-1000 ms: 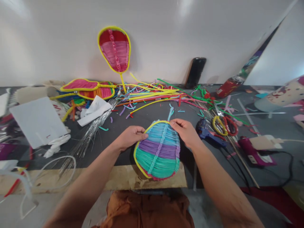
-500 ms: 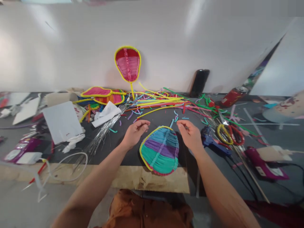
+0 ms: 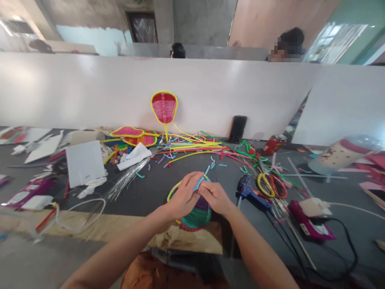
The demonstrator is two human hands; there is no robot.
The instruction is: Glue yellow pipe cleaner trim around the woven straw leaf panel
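A rounded, fan-shaped pipe-cleaner piece (image 3: pixel 196 218) lies before me at the table's front, banded in blue, purple and green with a yellow strip along its left edge. Over its upper part, my left hand (image 3: pixel 185 192) is closed, the fingers laid across the blue end. My right hand (image 3: pixel 215 196) pinches the same blue end from the right, its fingertips meeting the left hand's. A light blue stem (image 3: pixel 207 170) sticks out beyond the fingers. Both hands cover much of the upper blue band.
Loose pipe cleaners (image 3: pixel 195 146) and a pink fan with yellow rim (image 3: pixel 164 107) are at the back. A phone (image 3: pixel 237 129) leans on the white partition (image 3: pixel 120 92). On the right are a blue glue gun (image 3: pixel 254 194), scissors (image 3: pixel 272 185), a can (image 3: pixel 274 144) and a purple power strip (image 3: pixel 311 224).
Both hands have come together from either side onto the upper end of the pipe-cleaner fan. My view has tilted up, showing people's heads beyond the partition.
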